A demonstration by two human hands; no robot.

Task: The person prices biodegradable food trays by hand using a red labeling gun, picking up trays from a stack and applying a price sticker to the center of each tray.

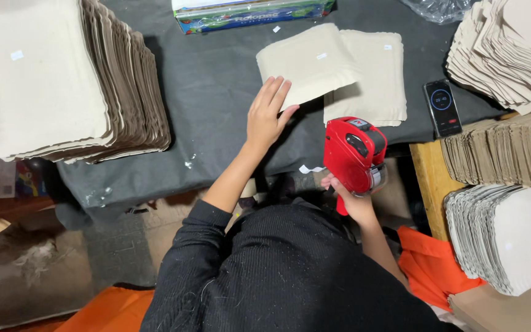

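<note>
open left hand rests on paper tray; right hand grips red label gun.

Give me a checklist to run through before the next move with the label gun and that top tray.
1. Left hand on the top paper tray: ok, fingers rest on its near edge.
2. Right hand grips the red label gun: ok.
3. Gun over the tray: not ok, it is held short of the table edge.
4. Top tray already labelled: ok, a small white sticker shows.
5. Tray beneath labelled: ok, sticker near its far corner.
6. Labels left in the gun: cannot tell.
</note>
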